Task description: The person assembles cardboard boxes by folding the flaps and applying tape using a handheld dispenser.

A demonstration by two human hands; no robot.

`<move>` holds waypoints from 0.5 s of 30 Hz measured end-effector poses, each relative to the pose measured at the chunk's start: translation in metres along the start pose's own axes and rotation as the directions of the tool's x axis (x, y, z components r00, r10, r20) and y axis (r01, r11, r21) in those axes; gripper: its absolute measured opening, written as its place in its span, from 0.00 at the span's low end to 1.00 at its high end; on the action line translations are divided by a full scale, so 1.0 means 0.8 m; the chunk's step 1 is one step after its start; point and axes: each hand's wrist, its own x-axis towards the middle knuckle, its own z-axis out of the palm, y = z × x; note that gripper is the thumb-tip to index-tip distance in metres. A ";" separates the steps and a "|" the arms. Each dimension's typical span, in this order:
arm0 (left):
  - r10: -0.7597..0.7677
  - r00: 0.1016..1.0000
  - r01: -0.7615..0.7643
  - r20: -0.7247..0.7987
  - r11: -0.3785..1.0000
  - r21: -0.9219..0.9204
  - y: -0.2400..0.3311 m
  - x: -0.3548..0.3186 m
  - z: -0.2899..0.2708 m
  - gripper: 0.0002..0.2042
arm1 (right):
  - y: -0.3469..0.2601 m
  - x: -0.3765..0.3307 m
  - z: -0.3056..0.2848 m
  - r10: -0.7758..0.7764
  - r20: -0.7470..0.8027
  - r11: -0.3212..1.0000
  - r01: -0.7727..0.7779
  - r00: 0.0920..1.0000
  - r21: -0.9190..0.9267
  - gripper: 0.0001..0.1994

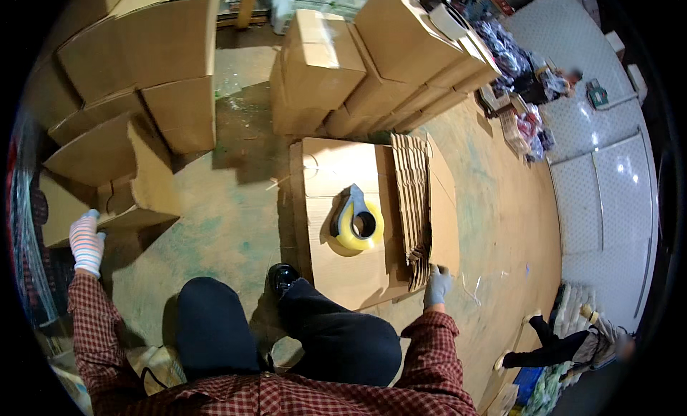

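Note:
My right hand, in a grey glove, grips the near end of a stack of flattened cardboard sheets lying on the floor. Beside the stack lies a flat cardboard box with a yellow tape dispenser resting on it. My left hand, in a striped glove, is held out to the left near an open cardboard box, fingers together and holding nothing. My dark trousers and black shoe are at the box's near edge.
Closed cardboard boxes are stacked at the upper left and at the back centre. A person sits among goods at the upper right. Another person's legs appear at the lower right. The concrete floor is stained.

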 end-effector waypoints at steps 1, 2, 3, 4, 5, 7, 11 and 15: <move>0.006 0.998 -0.004 -0.057 0.999 0.036 -0.008 0.002 0.004 0.24 | 0.004 0.011 0.004 0.000 -0.008 0.987 -0.001 1.000 -0.158 0.19; -0.059 0.998 0.057 0.031 0.997 0.049 -0.012 0.006 0.006 0.27 | 0.003 0.021 0.010 -0.049 -0.045 0.967 0.036 0.998 -0.251 0.20; -0.137 0.981 0.129 0.138 0.989 0.068 -0.003 0.013 -0.003 0.29 | 0.003 0.028 0.014 -0.097 -0.078 0.935 0.064 0.992 -0.349 0.21; -0.102 0.990 0.096 0.102 0.993 0.067 0.010 0.013 -0.015 0.30 | 0.001 0.037 0.019 -0.150 -0.103 0.891 0.090 0.983 -0.445 0.22; -0.077 0.995 0.071 0.063 0.994 0.085 0.016 0.008 -0.031 0.32 | -0.011 0.046 0.028 -0.094 -0.034 0.873 0.066 0.995 -0.483 0.23; -0.030 0.998 0.032 -0.050 0.998 0.045 0.013 0.000 -0.052 0.33 | -0.049 0.053 0.043 0.014 0.108 0.828 0.049 0.994 -0.558 0.25; 0.121 0.945 -0.108 -0.305 0.992 0.059 0.005 -0.009 -0.055 0.33 | -0.024 0.090 0.053 -0.008 0.238 0.737 0.167 0.971 -0.655 0.18; 0.231 0.853 -0.250 -0.468 0.968 0.023 0.020 -0.002 -0.089 0.27 | -0.008 0.115 0.028 -0.160 0.115 0.655 0.193 0.980 -0.731 0.11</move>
